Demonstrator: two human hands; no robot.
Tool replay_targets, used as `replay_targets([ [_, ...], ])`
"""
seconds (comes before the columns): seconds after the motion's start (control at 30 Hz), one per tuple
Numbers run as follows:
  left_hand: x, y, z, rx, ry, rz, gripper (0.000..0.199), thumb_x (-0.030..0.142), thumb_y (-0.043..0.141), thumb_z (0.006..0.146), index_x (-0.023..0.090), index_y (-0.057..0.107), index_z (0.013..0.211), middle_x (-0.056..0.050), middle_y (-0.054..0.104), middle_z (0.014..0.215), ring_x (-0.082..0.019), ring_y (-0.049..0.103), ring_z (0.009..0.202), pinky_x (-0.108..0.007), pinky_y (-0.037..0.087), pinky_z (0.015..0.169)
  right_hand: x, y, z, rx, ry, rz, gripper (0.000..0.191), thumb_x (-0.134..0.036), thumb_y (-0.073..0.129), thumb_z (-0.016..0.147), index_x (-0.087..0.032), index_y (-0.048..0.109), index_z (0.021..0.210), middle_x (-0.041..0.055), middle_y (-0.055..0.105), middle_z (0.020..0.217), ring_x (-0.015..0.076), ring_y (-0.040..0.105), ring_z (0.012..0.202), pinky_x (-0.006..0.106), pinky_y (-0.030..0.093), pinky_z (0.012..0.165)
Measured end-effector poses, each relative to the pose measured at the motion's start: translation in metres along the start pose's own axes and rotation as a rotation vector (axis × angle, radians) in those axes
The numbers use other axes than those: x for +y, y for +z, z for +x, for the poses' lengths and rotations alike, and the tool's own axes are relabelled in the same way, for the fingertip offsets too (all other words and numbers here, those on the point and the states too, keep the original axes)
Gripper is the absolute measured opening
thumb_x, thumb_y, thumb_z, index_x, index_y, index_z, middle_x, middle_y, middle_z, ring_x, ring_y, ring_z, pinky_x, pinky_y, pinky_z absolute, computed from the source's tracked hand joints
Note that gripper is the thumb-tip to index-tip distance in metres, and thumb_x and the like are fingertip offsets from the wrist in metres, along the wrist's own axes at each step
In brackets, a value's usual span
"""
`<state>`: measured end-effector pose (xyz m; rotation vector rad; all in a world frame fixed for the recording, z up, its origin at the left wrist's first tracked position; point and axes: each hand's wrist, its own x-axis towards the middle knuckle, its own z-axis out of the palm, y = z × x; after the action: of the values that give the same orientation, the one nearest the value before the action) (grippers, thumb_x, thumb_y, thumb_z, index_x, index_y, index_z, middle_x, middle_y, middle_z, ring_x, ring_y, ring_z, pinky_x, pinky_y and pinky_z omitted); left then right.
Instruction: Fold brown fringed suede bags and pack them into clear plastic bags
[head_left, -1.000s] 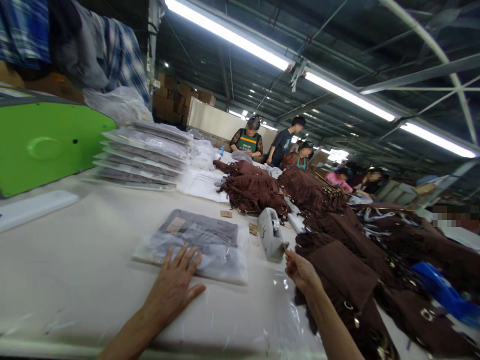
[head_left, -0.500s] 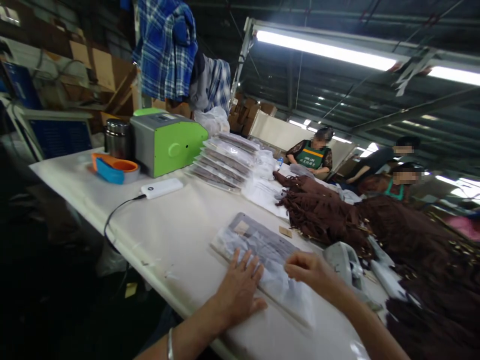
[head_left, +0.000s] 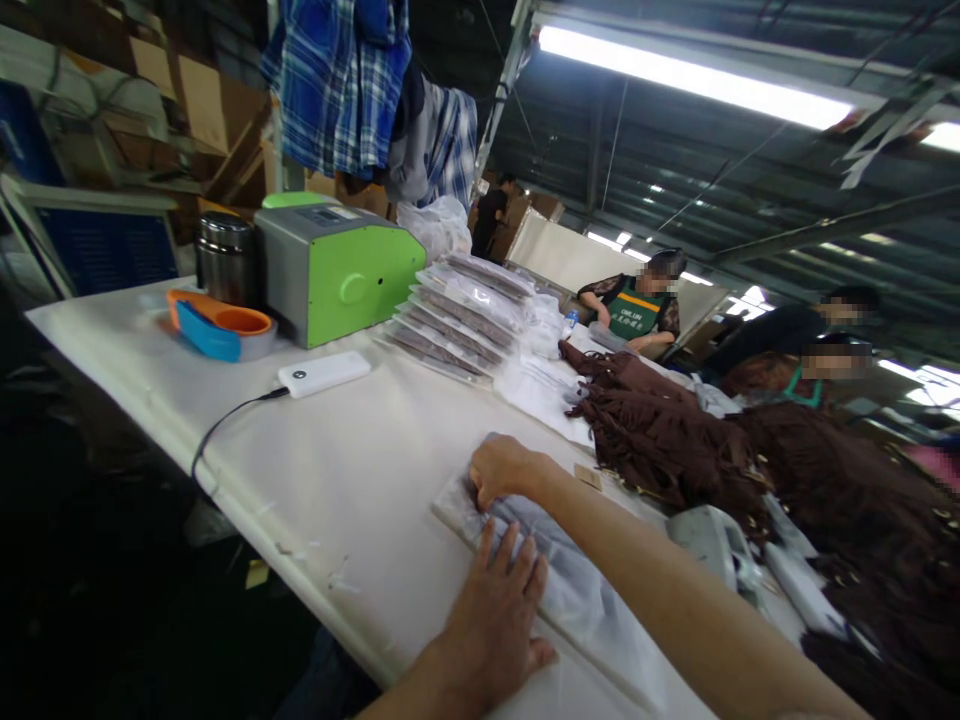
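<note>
A flat package in thin, wrinkled clear plastic point(head_left: 596, 605) lies on the white table in front of me, with a grey panel point(head_left: 531, 515) showing through it. Resting on the package's near edge is my left hand point(head_left: 504, 610), palm down and fingers spread. My right hand point(head_left: 506, 470) is at the package's far end, its fingers curled tightly. What its fingertips grip, if anything, is hidden. My right forearm crosses over the package and covers part of it. A small tan card point(head_left: 588, 477) lies just beyond that forearm.
Several bagged flat items point(head_left: 457, 315) are stacked beside a green-and-grey machine point(head_left: 360, 285). A white power bank point(head_left: 325, 374) with a cable, a tape dispenser point(head_left: 217, 325) and a steel flask point(head_left: 225, 260) stand left. Brown fringed goods point(head_left: 667, 430) and a grey tape gun point(head_left: 709, 545) lie right.
My right hand has moved left and away from me, from above the package's middle to its far end. My left hand stays flat on the package. The view has shifted slightly.
</note>
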<state>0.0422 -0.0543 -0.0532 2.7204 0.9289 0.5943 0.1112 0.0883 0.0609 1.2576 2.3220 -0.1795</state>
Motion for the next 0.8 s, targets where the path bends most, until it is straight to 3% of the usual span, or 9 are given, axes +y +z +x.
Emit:
replay_targets([
  [0.1,-0.001,0.006,0.001,0.003,-0.008,0.004,0.074,0.055,0.052,0.086,0.014,0.033,0.145,-0.016,0.033,0.152,-0.037,0.016,0.142,-0.058,-0.005,0.114,0.013,0.005,0.001,0.136,0.042,-0.021,0.053,-0.047,0.083,0.051,-0.015,0.072,0.092,0.0140,0.071,0.099,0.0323,0.061,0.100,0.039,0.042,0.089],
  [0.2,-0.003,0.012,0.001,-0.014,-0.016,-0.008,0.076,0.055,0.054,0.084,0.015,0.033,0.146,-0.016,0.033,0.152,-0.038,0.017,0.142,-0.059,-0.003,0.114,0.033,0.009,-0.013,0.339,0.139,0.055,0.071,-0.051,0.084,0.052,-0.017,0.066,0.111,0.0138,0.065,0.115,0.0321,0.055,0.111,0.042,0.036,0.099],
  [0.33,-0.005,0.014,0.002,0.003,-0.019,-0.046,0.075,0.054,0.053,0.084,0.018,0.031,0.147,-0.014,0.031,0.153,-0.037,0.016,0.143,-0.059,-0.003,0.115,0.041,0.029,-0.040,0.497,0.287,0.149,0.076,-0.059,0.053,0.084,-0.015,0.036,0.144,0.0156,0.040,0.147,0.0270,0.038,0.133,0.042,0.029,0.107],
  [0.4,-0.006,0.011,0.002,0.007,-0.008,-0.054,0.075,0.054,0.053,0.085,0.018,0.031,0.147,-0.015,0.031,0.153,-0.036,0.017,0.143,-0.058,-0.002,0.115,0.031,0.049,-0.048,0.540,0.310,0.227,0.076,-0.061,0.040,0.090,-0.014,0.026,0.148,0.0144,0.029,0.154,0.0249,0.026,0.141,0.043,0.021,0.112],
  [0.53,-0.005,0.002,0.003,-0.010,-0.018,-0.042,0.075,0.056,0.055,0.082,0.019,0.036,0.145,-0.013,0.037,0.150,-0.037,0.022,0.141,-0.059,0.002,0.116,0.007,0.083,-0.042,0.492,0.344,0.367,0.075,-0.065,0.035,0.090,-0.017,0.029,0.148,0.0106,0.023,0.157,0.0270,0.015,0.145,0.049,0.008,0.116],
  [0.67,-0.003,-0.002,0.005,-0.035,-0.011,0.025,0.076,0.049,0.064,0.078,0.020,0.039,0.143,-0.012,0.041,0.147,-0.038,0.027,0.138,-0.062,0.008,0.115,0.001,0.085,-0.044,0.488,0.359,0.432,0.077,-0.067,0.031,0.090,-0.017,0.029,0.148,0.0098,0.024,0.156,0.0266,0.015,0.145,0.050,0.008,0.116],
  [0.8,-0.006,-0.007,0.007,0.009,0.023,0.069,0.072,0.047,0.064,0.080,0.022,0.039,0.143,-0.012,0.046,0.144,-0.036,0.038,0.134,-0.063,0.022,0.111,0.002,0.089,-0.082,0.637,0.419,0.442,0.074,-0.063,0.020,0.094,-0.015,0.022,0.150,0.0095,0.019,0.158,0.0233,0.010,0.146,0.047,0.007,0.117],
])
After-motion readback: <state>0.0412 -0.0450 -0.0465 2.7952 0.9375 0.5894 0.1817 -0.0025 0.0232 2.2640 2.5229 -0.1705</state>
